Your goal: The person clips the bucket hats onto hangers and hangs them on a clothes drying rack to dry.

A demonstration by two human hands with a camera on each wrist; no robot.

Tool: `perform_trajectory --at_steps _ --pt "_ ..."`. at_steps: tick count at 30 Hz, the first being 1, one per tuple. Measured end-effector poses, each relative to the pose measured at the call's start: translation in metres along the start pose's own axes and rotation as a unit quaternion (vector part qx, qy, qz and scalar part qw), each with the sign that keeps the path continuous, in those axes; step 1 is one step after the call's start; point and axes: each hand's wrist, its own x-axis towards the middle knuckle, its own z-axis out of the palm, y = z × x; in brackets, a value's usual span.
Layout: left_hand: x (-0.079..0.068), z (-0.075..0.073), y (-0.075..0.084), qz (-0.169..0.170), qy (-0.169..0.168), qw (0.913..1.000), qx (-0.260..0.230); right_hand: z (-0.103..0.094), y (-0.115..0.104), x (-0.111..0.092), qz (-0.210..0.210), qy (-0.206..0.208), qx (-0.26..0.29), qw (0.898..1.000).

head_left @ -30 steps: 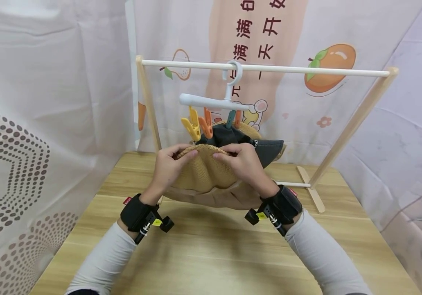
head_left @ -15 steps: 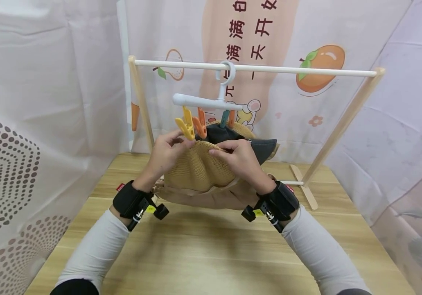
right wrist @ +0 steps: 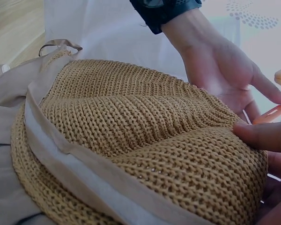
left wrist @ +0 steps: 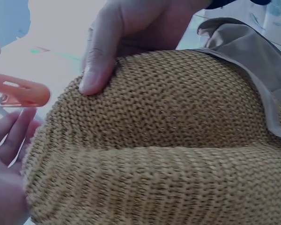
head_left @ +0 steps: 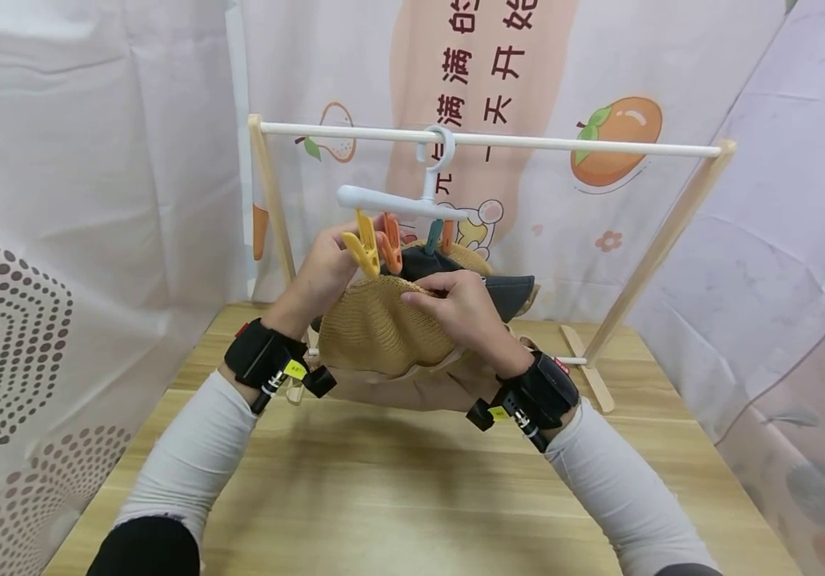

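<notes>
In the head view, my right hand [head_left: 461, 308] pinches the top edge of a tan knitted hat [head_left: 376, 332] between thumb and fingers. The hat has a beige fabric band [right wrist: 100, 180] along its lower part. My left hand [head_left: 329, 264] is off the hat's edge, reaching up behind a yellow clip [head_left: 364, 250] and an orange clip [head_left: 391, 246] that hang from a pale blue hanger [head_left: 398, 202]. In the right wrist view its thumb is extended beside the orange clip [right wrist: 271, 114]. Some of its fingers are hidden behind the clips.
The hanger hooks over the white rod [head_left: 563, 144] of a wooden rack [head_left: 660, 252]. A dark cap [head_left: 509, 294] hangs behind the knitted hat, near a green clip [head_left: 434, 237] and a second orange clip [head_left: 447, 236]. The rack stands on a wooden table [head_left: 398, 496] between printed curtains.
My left hand has let go of the hat's edge and moved up to the yellow and orange clips. My right hand keeps its pinch on the hat. The head view has shifted slightly.
</notes>
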Motion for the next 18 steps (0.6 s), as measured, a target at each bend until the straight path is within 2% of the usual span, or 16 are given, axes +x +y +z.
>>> perform_trajectory --at_steps 2,4,10,18 --pt "0.0018 0.0002 0.0018 0.000 -0.009 1.0000 0.001 -0.0004 -0.0013 0.0007 -0.003 0.001 -0.005 1.000" --pt "0.0031 0.0008 0.0033 0.000 -0.009 0.9996 0.028 -0.0007 -0.0022 0.0014 -0.006 0.004 -0.010 1.000" --pt "0.0058 0.0013 0.0052 0.010 0.032 0.9941 0.103 0.0030 -0.0030 0.0050 -0.020 0.005 -0.015 1.000" --pt "0.0042 -0.0025 0.0044 0.003 0.037 0.9902 0.135 0.0068 -0.0056 0.0093 -0.011 0.015 -0.014 1.000"
